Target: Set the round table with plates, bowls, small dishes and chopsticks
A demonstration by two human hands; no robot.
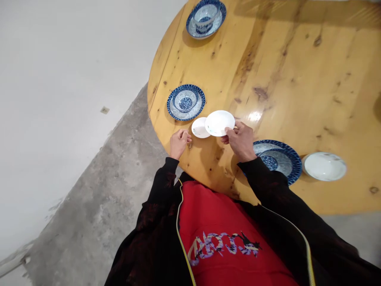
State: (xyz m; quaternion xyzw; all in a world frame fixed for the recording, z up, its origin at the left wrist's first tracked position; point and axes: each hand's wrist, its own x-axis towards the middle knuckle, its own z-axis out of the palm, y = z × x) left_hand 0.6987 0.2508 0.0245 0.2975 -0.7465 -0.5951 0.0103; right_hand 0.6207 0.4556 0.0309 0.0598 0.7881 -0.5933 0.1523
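A white plate is in my right hand, thumb on its top near the rim and fingers underneath. It is held over the table and overlaps the right side of a smaller white dish. My left hand is close to that dish, on its left, with the fingers curled in and nothing visible in them. Just beyond the dish, a blue-and-white bowl sits on a blue-patterned plate. Under my right forearm, another blue-and-white bowl rests on a larger blue-rimmed plate, both partly hidden.
The round wooden table has its curved edge close to my body. At the far side stands a blue-and-white bowl on a plate. A white bowl is on the right. A pale wall rises on the left.
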